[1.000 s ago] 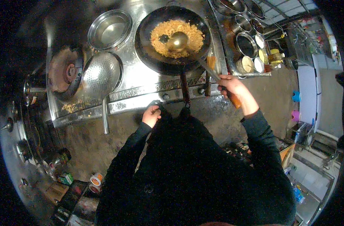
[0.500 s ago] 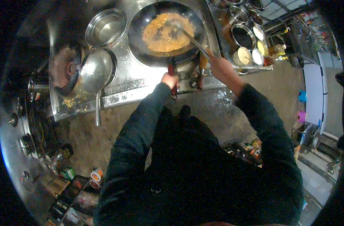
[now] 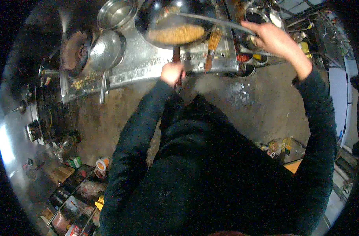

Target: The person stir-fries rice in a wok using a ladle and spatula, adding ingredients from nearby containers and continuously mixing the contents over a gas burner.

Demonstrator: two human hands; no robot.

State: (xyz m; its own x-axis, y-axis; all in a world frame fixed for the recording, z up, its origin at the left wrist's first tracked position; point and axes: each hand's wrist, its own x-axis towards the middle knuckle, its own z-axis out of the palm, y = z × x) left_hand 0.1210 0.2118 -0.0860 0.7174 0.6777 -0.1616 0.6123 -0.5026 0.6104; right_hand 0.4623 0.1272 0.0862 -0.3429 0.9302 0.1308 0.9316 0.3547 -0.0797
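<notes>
My left hand (image 3: pixel 173 73) is closed round the dark red handle of a black wok (image 3: pixel 195 8) on the steel stove. In the wok lies a golden, grainy food (image 3: pixel 183 34), blurred by motion and gathered toward the near side. My right hand (image 3: pixel 272 37), up to the right, grips a long-handled metal ladle (image 3: pixel 217 21). The ladle's shaft reaches left across the wok; its head is smeared and hard to make out over the food. Right of the wok handle rests a bamboo brush (image 3: pixel 214 41), apart from both hands.
A perforated strainer (image 3: pixel 104 51) sits left on the stove (image 3: pixel 137 53), its handle jutting past the front edge. Behind it stands a metal basin (image 3: pixel 117 15); a rusty burner (image 3: pixel 73 51) is farther left. Seasoning containers (image 3: pixel 258 17) crowd the right. Crates (image 3: pixel 75 204) stand at lower left.
My right hand has swung right and up with the ladle, whose shaft now lies flatter. The food has shifted from a ring into a near-side heap. My left hand keeps the wok handle.
</notes>
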